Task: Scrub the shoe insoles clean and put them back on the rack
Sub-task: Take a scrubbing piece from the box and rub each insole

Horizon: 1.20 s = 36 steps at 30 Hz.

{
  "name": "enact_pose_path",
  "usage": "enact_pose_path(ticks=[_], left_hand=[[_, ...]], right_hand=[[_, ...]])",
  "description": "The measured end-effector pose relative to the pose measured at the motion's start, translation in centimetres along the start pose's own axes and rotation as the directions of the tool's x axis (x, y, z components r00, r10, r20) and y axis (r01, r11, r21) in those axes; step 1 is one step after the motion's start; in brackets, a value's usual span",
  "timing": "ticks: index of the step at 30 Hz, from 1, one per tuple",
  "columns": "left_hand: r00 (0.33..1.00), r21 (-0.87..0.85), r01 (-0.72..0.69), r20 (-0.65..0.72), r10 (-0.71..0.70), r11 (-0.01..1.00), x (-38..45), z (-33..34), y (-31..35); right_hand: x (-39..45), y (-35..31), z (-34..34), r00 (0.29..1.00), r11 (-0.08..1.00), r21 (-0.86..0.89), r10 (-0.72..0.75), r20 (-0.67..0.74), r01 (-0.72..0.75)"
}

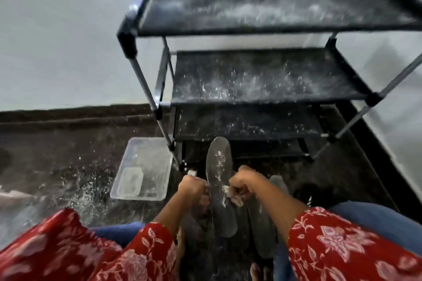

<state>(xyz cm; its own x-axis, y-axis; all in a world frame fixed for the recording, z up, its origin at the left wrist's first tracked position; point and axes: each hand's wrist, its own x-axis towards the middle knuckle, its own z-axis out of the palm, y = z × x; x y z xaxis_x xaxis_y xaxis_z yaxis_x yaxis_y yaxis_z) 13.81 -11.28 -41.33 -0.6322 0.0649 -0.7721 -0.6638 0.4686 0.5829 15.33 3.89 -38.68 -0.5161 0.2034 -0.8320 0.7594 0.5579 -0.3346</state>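
Note:
A long grey insole (218,171), flecked with white suds, points away from me toward the rack. My left hand (194,189) grips its left edge. My right hand (243,183) holds a pale, sudsy scrubbing thing (233,196) against the insole's right side; what it is I cannot tell. A second grey insole (262,228) lies beneath and to the right, partly hidden by my right forearm. The black rack (262,75) with metal poles stands just ahead, its shelves spattered white.
A clear plastic tub (142,169) with a smaller clear container inside sits on the dark floor to the left of the rack. White splashes mark the floor at left. My knees in blue and red floral sleeves fill the bottom. A pale wall stands behind.

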Motion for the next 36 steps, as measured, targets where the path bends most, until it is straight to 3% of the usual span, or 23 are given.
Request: enact_pose_path(ticks=[4, 9, 12, 17, 20, 23, 29, 36], left_hand=[[0.990, 0.061, -0.136, -0.018, 0.138, 0.989, -7.0, -1.7, 4.9], [0.959, 0.104, -0.261, -0.088, 0.270, 0.960, -13.5, -3.4, 7.8], [0.941, -0.001, -0.322, -0.112, 0.320, 0.947, -16.4, -3.9, 8.2], [0.951, -0.403, -0.288, -0.011, 0.310, 0.869, -18.0, -4.0, 8.2], [0.924, -0.534, -0.322, 0.002, 0.381, 0.782, -17.1, -4.0, 8.8], [0.920, -0.667, -0.241, 0.075, 0.385, 0.705, -16.1, -4.1, 9.8], [0.870, -0.784, -0.132, 0.202, 0.451, 0.607, -15.2, -4.3, 11.8], [0.842, -0.793, -0.116, 0.241, 0.483, 0.598, -14.8, -4.5, 12.3]], right_hand=[[-6.2, -1.9, -3.6, 0.997, 0.997, 0.025, -0.071, 0.033, 0.070], [-13.5, -2.9, -6.2, 0.972, 0.962, 0.136, -0.234, -0.031, 0.236], [-16.6, -2.8, -7.2, 0.943, 0.926, 0.180, -0.324, -0.070, 0.332], [-18.5, -2.3, -7.6, 0.903, 0.858, 0.289, -0.423, -0.076, 0.426], [-19.0, -2.6, -7.8, 0.886, 0.839, 0.295, -0.460, -0.062, 0.457], [-19.1, -3.0, -8.4, 0.885, 0.845, 0.281, -0.465, -0.035, 0.455], [-18.1, -4.6, -8.9, 0.898, 0.874, 0.217, -0.439, -0.031, 0.435], [-18.4, -4.6, -9.6, 0.890, 0.871, 0.191, -0.455, -0.033, 0.452]])
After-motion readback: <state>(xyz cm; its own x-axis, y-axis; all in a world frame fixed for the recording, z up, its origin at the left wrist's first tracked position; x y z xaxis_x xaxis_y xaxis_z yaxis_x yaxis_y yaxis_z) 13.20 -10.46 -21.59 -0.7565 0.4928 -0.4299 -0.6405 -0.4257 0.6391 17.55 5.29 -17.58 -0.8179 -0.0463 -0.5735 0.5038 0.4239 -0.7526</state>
